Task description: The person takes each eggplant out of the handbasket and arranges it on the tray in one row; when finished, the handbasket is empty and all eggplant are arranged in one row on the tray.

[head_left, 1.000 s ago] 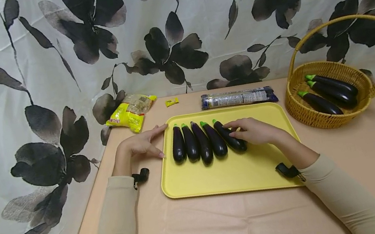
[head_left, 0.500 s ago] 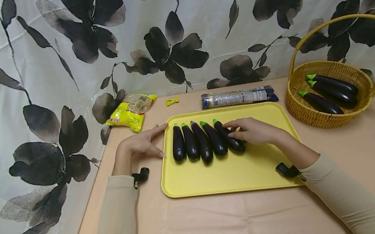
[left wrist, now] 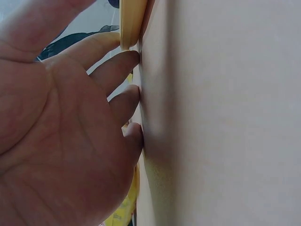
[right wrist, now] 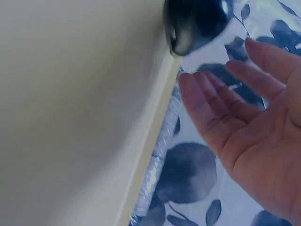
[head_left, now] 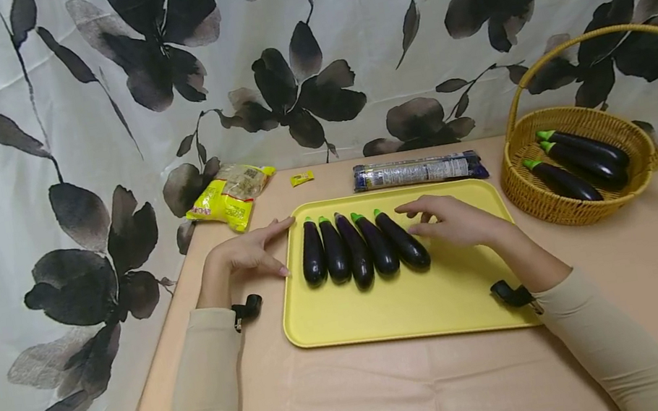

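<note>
Several dark purple eggplants (head_left: 356, 252) with green tips lie side by side in a row on a yellow tray (head_left: 381, 314). The rightmost eggplant (head_left: 404, 242) slants slightly, its lower end toward the right. My left hand (head_left: 242, 256) touches the tray's left edge with thumb and fingertips; in the left wrist view its fingers (left wrist: 110, 70) rest near the tray rim and the tabletop. Just right of the rightmost eggplant, my right hand (head_left: 453, 220) hovers above the tray, apart from it. The right wrist view shows its fingers (right wrist: 207, 108) relaxed, holding nothing.
A wicker basket (head_left: 568, 211) with a tall handle stands at the right, with 3 eggplants (head_left: 586, 164) inside. Behind the tray lie a long dark-blue packet (head_left: 418, 171), a small yellow wrapper (head_left: 301, 179) and a yellow bag (head_left: 231, 197). A flower-patterned cloth hangs behind the table.
My right hand has let go of the rightmost eggplant and moved a little up and to the right. That eggplant shifted slightly left before. The left hand has stayed in place.
</note>
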The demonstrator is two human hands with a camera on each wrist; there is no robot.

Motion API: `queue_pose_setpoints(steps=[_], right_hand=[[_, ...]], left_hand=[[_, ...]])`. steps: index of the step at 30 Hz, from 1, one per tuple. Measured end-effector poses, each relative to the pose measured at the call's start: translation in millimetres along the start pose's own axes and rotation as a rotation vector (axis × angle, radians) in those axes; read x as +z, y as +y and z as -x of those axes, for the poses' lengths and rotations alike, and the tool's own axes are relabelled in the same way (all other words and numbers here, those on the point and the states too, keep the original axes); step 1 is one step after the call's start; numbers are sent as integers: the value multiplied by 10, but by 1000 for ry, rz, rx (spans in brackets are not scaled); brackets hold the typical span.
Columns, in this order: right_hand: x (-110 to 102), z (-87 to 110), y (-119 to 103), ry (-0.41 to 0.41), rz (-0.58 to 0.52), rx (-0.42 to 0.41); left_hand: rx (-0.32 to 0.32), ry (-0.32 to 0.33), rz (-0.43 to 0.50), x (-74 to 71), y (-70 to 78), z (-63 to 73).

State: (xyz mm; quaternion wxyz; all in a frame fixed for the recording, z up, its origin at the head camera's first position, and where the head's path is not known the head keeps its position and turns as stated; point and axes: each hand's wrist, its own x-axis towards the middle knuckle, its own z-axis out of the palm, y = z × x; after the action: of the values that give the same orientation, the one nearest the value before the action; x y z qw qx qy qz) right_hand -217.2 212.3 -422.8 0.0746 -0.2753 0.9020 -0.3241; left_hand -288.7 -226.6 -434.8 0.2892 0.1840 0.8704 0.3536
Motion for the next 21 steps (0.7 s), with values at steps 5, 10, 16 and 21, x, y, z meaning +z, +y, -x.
queue_pose_setpoints(steps=[5, 10, 16, 21], right_hand=[[-158, 67, 14, 89, 9, -62], [-317, 160, 28, 192, 25, -103], [-454, 275, 75, 300, -7, -104], [-554, 351, 105, 352, -4, -109]], left_hand=[[-9, 8, -9, 3, -1, -9], [-17, 6, -5, 7, 1, -11], [-28, 1, 9, 8, -1, -11], [-18, 2, -4, 13, 3, -15]])
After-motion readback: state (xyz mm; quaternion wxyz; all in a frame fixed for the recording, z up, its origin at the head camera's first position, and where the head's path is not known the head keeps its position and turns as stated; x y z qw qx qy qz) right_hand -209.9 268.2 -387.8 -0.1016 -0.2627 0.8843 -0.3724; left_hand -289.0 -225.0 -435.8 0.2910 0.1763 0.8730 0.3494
